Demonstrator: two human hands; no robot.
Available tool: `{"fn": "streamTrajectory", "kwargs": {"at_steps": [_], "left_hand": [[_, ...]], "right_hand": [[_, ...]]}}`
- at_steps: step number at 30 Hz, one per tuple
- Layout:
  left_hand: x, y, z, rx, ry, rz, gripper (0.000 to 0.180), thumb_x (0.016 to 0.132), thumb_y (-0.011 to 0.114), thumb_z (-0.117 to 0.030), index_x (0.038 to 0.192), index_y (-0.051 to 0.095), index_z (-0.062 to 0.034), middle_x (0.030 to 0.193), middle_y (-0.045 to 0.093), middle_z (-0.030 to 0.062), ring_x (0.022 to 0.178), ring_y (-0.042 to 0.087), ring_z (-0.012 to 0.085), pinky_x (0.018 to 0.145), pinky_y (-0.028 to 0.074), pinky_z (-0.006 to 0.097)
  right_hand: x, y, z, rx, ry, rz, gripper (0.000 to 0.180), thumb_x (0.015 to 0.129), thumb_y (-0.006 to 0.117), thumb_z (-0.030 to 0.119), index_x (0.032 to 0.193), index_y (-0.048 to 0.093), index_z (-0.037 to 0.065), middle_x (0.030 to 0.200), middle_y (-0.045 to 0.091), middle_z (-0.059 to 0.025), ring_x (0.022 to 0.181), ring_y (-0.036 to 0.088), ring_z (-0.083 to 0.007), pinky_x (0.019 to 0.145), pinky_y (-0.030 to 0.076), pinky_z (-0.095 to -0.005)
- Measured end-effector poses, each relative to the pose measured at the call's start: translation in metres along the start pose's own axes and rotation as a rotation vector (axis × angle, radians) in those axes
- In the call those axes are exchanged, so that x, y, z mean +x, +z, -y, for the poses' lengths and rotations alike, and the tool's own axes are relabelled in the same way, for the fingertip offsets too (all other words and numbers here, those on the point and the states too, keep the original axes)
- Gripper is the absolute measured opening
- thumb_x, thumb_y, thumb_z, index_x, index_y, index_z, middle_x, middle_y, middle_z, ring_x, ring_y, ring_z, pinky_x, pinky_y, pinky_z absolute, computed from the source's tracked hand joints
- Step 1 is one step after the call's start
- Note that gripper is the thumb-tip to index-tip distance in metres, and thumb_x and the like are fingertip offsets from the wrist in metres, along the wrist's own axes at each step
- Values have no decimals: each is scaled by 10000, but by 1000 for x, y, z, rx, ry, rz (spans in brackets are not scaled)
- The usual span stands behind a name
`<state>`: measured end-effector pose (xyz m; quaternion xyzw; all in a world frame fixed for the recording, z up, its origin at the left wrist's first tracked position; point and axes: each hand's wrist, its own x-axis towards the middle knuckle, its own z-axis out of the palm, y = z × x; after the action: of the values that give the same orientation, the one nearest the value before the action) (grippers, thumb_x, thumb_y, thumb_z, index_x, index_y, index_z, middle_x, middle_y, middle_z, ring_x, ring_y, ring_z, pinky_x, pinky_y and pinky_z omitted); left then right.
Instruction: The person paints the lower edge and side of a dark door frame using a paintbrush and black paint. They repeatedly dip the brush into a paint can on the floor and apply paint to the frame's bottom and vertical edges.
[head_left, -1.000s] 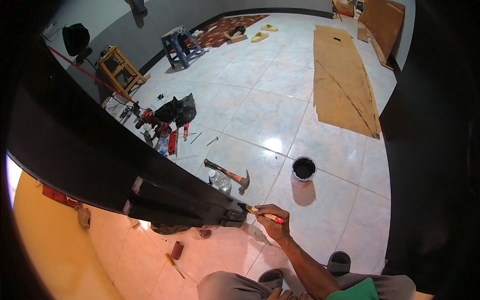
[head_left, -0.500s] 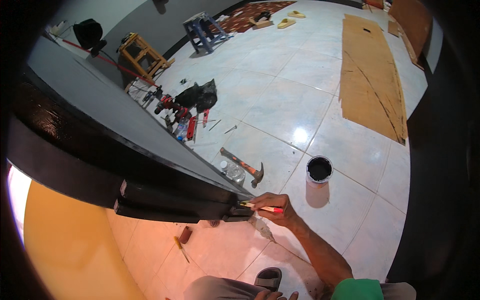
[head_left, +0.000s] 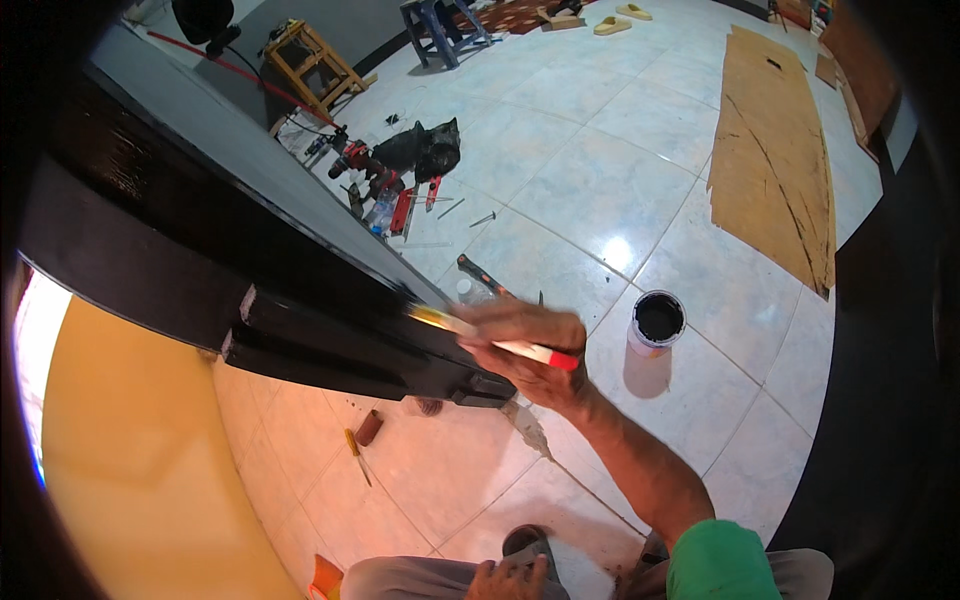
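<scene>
- A person looks down from above at a long black beam [head_left: 200, 250] that runs from the upper left toward the centre of the view.
- The right hand [head_left: 525, 350] is closed around a brush [head_left: 490, 340] with a white handle and red end; the bristle tip lies on the beam's near end, on its top edge.
- The beam's surface looks dark and glossy along most of its length; a small pale patch shows on a lower step of the moulding, left of the brush.
- The left hand [head_left: 510, 578] rests on the person's knee at the bottom edge, well below the beam; its fingers look loosely curled and it holds nothing that can be seen.
- A can [head_left: 657, 322] of black paint stands open on the tiled floor [head_left: 600, 180], to the right of the beam's end and near the brush hand.
- Tools [head_left: 400, 170] lie scattered on the floor beyond the beam; a brown sheet [head_left: 775, 170] lies far to the right of it.
- Doing this well probably means long, light strokes along the beam's length, keeping the bristles flat, working paint into the moulding steps and catching drips at the end before they fall.
</scene>
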<state>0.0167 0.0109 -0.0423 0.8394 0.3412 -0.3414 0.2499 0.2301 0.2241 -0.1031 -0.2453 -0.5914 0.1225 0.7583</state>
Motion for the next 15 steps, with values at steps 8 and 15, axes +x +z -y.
{"fn": "streamTrajectory", "kwargs": {"at_steps": [8,15], "left_hand": [[-3,-14,-24,-49,576,-485,696,819,718,-376,1351,582,51,1061,671,164,1079,614,344,973,451,485],[8,30,-39,-42,621,-328,679,791,699,-325,1347,594,50,1016,675,165,1002,619,312,887,456,487]], "right_hand": [[-104,-88,35,-141,762,-242,304,828,817,17,1115,724,-18,1063,760,-118,1014,715,-173,865,583,-289],[-59,-215,35,-779,844,-309,170,791,798,107,913,763,-5,770,752,-77,696,700,-114,663,571,-289]]}}
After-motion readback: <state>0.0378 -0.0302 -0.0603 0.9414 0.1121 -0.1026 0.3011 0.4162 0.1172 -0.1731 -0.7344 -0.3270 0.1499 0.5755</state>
